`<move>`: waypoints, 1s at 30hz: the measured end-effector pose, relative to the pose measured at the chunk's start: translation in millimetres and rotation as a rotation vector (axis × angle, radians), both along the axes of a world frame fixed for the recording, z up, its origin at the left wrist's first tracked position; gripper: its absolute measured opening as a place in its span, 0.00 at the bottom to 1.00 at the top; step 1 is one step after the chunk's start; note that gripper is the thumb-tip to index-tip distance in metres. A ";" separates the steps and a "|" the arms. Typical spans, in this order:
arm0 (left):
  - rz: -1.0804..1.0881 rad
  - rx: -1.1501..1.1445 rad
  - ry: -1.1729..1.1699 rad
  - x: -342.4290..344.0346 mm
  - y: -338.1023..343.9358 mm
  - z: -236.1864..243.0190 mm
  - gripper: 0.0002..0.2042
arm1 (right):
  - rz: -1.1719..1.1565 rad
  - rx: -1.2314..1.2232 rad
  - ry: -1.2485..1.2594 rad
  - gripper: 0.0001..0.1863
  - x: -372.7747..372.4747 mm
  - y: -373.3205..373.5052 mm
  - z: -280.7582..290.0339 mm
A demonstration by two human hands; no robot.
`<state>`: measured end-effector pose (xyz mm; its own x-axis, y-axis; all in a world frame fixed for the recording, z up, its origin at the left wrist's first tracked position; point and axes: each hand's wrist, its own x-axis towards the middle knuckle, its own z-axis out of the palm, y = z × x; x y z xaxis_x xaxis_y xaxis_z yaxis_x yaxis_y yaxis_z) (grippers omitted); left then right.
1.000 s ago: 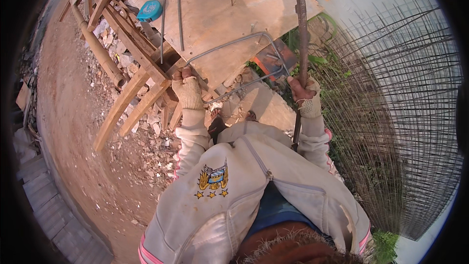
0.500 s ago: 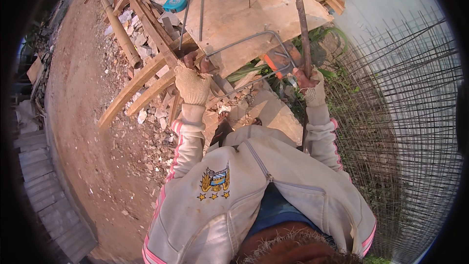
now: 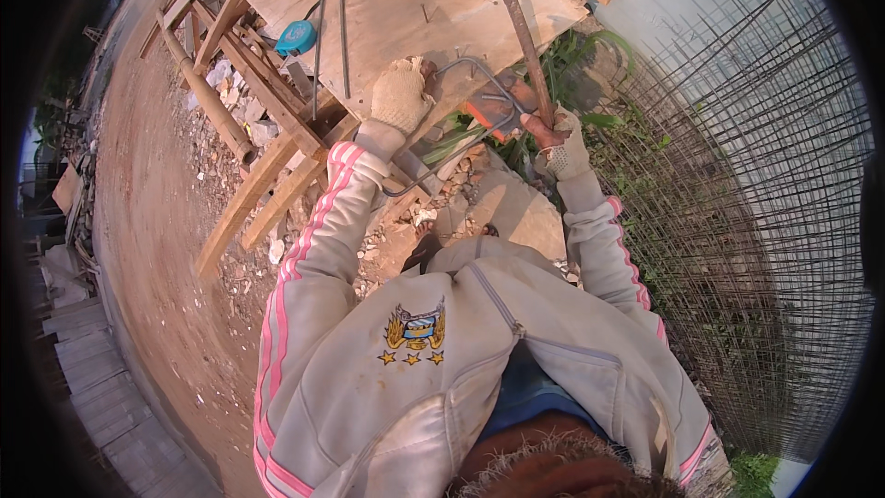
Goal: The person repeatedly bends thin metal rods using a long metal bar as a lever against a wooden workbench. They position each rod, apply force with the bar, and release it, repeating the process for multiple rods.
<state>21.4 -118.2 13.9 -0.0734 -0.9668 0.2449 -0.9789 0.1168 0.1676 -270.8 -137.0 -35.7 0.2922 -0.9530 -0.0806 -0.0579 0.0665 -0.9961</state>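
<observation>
1. The bent rod [image 3: 468, 59] is gripped by the left hand [image 3: 403, 97], which is closed on its upper stretch; the exact finger hold is hidden by the glove. The rod's corner is seen between the two hands, its lower leg sloping back below the left hand.
2. The bar [image 3: 524, 41] is grasped by the right hand [image 3: 558, 143], its upper end tilted up and away from the fingers. Whether the rod's corner is touched by those fingers cannot be told.
3. The rod could be twisted or slipped out of the left hand if the grip is loosened under load. Bare fingertips could be pinched if the bar is swung in toward the rod.
4. The glove could be snagged on a nail [image 3: 426, 12], which stands upright in the table [image 3: 387, 0] beyond the left hand.
5. The table's near edge is crossed by the left hand; the orange block [image 3: 487, 116] is seen past that edge, between the hands.
6. Leftward room is narrowed by straight rods [image 3: 345, 37], the tape [image 3: 296, 39] and beams [image 3: 251, 203]. To the right of the right hand, plants [image 3: 604, 120] are met first, then the mesh [image 3: 728, 203]; more space is left over the table, ahead of both hands.
</observation>
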 end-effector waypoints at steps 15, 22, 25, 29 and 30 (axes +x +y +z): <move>0.095 0.074 -0.030 -19.1 -24.7 -3.1 0.18 | 0.008 0.058 -0.038 0.12 1.4 5.1 12.3; 0.065 0.002 0.015 -16.0 -24.6 -7.1 0.17 | -0.143 -0.194 0.259 0.13 -56.7 37.4 36.9; 0.063 0.007 0.031 -15.5 -24.7 -8.9 0.17 | -0.120 -0.337 0.405 0.13 -110.5 62.9 48.5; 0.072 -0.012 0.045 -15.8 -25.1 -10.4 0.17 | -0.002 -0.042 0.419 0.14 -161.4 87.0 66.4; 0.068 -0.017 0.054 -15.4 -25.1 -10.0 0.16 | 0.031 -0.129 0.493 0.15 -167.0 89.1 68.6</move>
<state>6.0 -143.3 3.9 0.0057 -0.9648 0.2630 -0.9743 0.0539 0.2188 -437.8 -47.9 32.9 0.2772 -0.9557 -0.0987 -0.5232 -0.0640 -0.8498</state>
